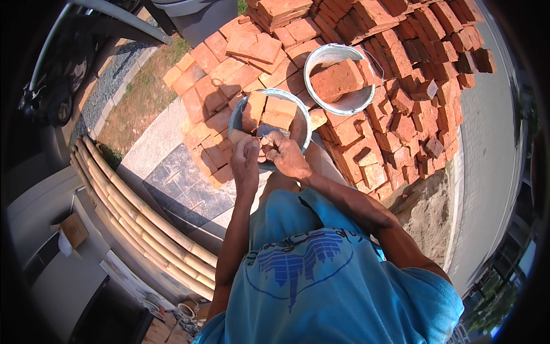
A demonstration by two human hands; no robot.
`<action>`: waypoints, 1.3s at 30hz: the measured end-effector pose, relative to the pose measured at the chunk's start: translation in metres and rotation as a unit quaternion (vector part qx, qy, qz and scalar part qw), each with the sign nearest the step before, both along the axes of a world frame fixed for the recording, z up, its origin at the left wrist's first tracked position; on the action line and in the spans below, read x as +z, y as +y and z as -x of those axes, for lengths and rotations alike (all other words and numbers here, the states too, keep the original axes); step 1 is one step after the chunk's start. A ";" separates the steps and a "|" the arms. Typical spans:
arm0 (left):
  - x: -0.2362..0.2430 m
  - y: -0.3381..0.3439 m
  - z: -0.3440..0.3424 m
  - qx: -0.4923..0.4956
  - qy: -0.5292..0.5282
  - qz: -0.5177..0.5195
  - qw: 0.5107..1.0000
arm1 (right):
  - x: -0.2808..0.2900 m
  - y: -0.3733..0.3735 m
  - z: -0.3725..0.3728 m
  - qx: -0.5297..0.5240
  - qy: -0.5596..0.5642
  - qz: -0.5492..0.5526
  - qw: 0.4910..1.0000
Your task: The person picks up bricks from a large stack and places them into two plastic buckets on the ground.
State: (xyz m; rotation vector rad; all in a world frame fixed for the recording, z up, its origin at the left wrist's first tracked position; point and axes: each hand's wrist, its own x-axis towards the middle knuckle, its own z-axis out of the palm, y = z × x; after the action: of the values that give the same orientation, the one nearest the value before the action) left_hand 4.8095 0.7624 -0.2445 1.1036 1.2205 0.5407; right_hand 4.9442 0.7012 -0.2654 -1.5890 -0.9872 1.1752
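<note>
A bucket [308,131] stands right in front of me, with orange bricks [279,112] inside it. My left hand [246,153] is at its near rim, fingers bent and closed. Close beside it, my right hand [289,157] is also closed, its thumb and fingers pinched together. Whatever sits between the fingertips is too small and shaded to make out. A second bucket [355,105], pale inside, stands farther off to the right and holds a large brick [337,81].
Stacked and loose bricks [404,123] spread around both buckets. Long bamboo poles [143,212] lie at the left. A sand heap [427,221] borders the bricks on the right, beside a paved road [487,132]. A grey bin [197,17] stands at the far edge.
</note>
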 end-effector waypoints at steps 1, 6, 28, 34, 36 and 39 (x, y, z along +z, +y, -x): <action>-0.008 0.005 -0.005 -0.008 -0.036 0.031 0.999 | -0.001 -0.004 -0.002 0.012 0.000 -0.001 1.000; 0.000 0.023 -0.036 0.008 -0.131 0.171 0.976 | 0.002 -0.034 -0.027 0.029 -0.161 -0.035 0.986; 0.013 0.026 -0.072 0.249 -0.163 0.299 0.907 | -0.151 -0.370 -0.228 -0.149 -0.094 0.436 0.883; 0.034 0.029 -0.063 0.233 -0.197 0.289 0.908 | -0.148 -0.378 -0.234 -0.113 -0.120 0.432 0.887; 0.042 0.035 -0.065 0.225 -0.189 0.267 0.918 | -0.154 -0.370 -0.239 -0.111 -0.119 0.422 0.892; 0.050 0.040 -0.073 0.221 -0.159 0.258 0.927 | -0.159 -0.345 -0.245 -0.143 -0.079 0.407 0.899</action>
State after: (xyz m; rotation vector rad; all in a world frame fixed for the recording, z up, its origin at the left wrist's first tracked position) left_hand 4.8828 0.8022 -0.1943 0.2753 1.2262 0.6588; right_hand 5.1892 0.3566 -0.4243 -2.4176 -0.3080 1.3424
